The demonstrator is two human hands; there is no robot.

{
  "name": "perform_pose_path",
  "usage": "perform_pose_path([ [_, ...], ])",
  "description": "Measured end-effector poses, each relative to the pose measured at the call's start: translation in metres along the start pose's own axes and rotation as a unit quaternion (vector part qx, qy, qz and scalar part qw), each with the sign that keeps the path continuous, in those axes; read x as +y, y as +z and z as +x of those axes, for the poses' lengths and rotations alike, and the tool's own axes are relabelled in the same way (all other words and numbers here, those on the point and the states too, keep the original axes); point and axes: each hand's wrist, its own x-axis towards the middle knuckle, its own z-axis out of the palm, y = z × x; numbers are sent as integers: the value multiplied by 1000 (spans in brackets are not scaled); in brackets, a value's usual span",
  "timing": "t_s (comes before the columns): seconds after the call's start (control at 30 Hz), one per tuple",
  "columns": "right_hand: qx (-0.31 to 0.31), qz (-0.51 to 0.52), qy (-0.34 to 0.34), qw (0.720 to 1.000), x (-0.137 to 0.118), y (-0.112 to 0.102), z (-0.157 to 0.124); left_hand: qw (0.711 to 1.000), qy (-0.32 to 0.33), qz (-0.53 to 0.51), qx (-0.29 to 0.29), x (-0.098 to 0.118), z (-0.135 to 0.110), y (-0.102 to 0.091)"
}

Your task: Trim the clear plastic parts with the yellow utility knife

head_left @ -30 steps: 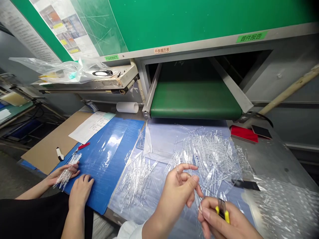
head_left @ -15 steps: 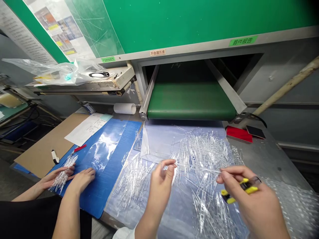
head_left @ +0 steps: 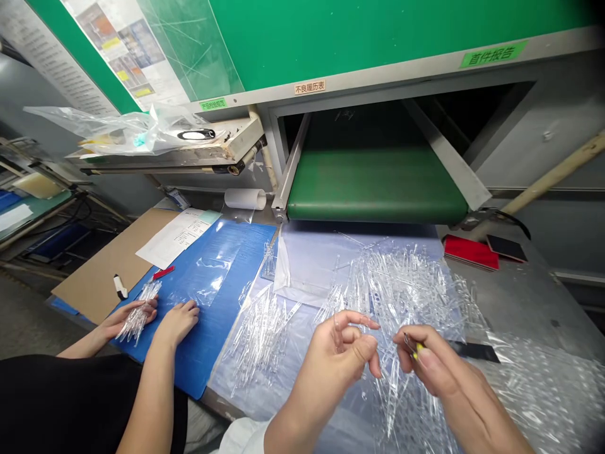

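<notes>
A heap of clear plastic runners lies on a plastic sheet just in front of the person. These look light, stiff and brittle, slick with fine points, best taken by the thicker stems. The right hand pinches yellow-handled nippers among them; the left hand curls, though whether it grips anything is hard to tell.

A heap of transparent plastic parts stands straight ahead of the left hand and right hand, barring the way to the green conveyor belt. A smaller pile lies further left. A plastic sheet offers a passage between the 2 piles' far ends. Low bubble wrap lies rightward, passable above. A co-worker's hand rests on the blue mat beyond.
</notes>
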Motion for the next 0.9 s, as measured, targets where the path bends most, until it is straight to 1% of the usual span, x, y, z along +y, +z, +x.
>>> perform_pose_path([
  [0.07,-28,-46,-22,998,-7,-6,4,1000,3,27,-11,1,-3,0],
  [0.17,-57,-86,-49,993,-12,-6,6,999,7,34,-18,2,-4,2],
  [0.27,-65,-109,-58,990,-9,-5,6,999,2,25,-21,3,-4,2],
  [0.47,-70,-133,-73,986,-3,-11,11,999,-13,39,-28,0,-4,1],
  [0.57,-35,-118,-43,991,-7,-9,12,999,-29,35,-31,-3,-4,2],
  [0.63,13,-91,-3,996,-6,-7,15,998,-41,31,-34,-5,-5,3],
  [0.67,26,-65,15,997,-4,-7,17,997,-50,34,-42,-5,-5,3],
  [0.77,12,52,50,997,6,-12,26,991,-76,54,-96,-4,-4,0],
  [0.8,17,86,54,995,9,-16,29,992,-70,61,-88,-4,-3,-1],
  [0.83,43,103,57,992,11,-19,30,995,-50,67,-51,-4,-1,-3],
  [0.9,147,78,66,984,11,-22,28,995,8,67,73,-5,3,-6],
])
